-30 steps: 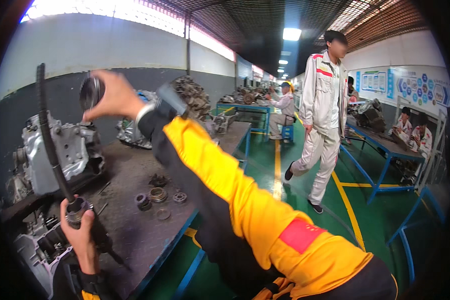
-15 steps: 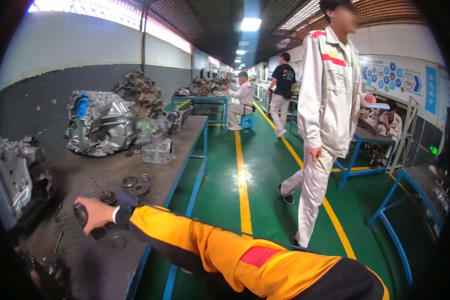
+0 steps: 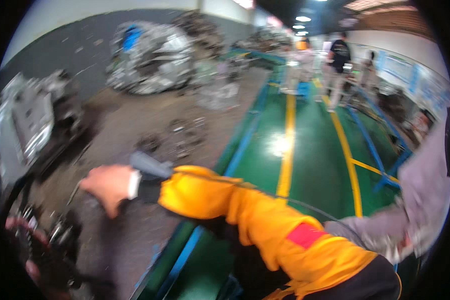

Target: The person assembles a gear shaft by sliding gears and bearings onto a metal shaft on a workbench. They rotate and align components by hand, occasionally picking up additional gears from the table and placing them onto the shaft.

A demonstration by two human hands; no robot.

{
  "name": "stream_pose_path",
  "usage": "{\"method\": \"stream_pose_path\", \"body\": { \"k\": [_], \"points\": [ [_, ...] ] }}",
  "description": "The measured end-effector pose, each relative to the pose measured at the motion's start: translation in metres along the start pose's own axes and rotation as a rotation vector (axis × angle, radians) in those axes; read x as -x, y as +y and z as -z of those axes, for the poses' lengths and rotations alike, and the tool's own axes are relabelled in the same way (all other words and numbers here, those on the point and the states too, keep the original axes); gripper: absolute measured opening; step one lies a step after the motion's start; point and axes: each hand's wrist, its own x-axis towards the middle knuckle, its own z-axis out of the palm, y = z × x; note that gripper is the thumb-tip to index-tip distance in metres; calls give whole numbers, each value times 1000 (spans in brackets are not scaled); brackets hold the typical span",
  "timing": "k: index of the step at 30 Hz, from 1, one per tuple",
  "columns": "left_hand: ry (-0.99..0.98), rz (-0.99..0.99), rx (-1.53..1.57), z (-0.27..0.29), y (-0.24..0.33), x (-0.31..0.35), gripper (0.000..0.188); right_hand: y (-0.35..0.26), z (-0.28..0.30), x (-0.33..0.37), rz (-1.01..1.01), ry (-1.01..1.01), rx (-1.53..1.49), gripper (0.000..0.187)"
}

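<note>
My right hand [image 3: 110, 187], at the end of a yellow sleeve, reaches across the brown workbench. Its fingertips are beside a thin metal rod [image 3: 73, 193]; motion blur hides whether they grip it. In the dim lower left corner, my left hand [image 3: 19, 225] shows only as a few fingers around a dark metal part [image 3: 32, 245] that looks toothed. A shiny cylindrical metal piece [image 3: 60, 230] is close to it. Several loose gears and rings [image 3: 185, 135] lie on the bench beyond my right wrist.
A large silver gearbox housing [image 3: 152, 60] stands at the back of the workbench [image 3: 120, 117], and another housing [image 3: 27, 120] at the left. Green floor with yellow lines runs along the bench's right side. A person in pale workwear [image 3: 420, 185] is close on my right.
The view has swung down and left, with blur. My right hand has moved nearer over the bench, and the dark round part at its fingers no longer shows. The walking person has come closer.
</note>
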Motion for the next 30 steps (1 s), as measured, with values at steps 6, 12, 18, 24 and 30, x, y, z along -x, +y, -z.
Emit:
{"method": "stream_pose_path", "body": {
  "k": [6, 12, 18, 24, 30],
  "points": [
    [4, -25, 58, 0, 13, 9, 95, -1, 6, -7, 100, -193, 110, 66],
    [117, 50, 117, -12, 24, 1, 102, -10, 12, -12, 118, -277, 128, 81],
    [103, 31, 123, -12, 23, 0, 98, -7, 15, -9, 188, -321, 90, 81],
    [106, 84, 170, -11, 28, 2, 99, 12, 30, -10, 278, -413, -54, 40],
    [118, 67, 177, -10, 24, 0, 101, 19, 28, -9, 326, -383, -67, 26]
  ]
}}
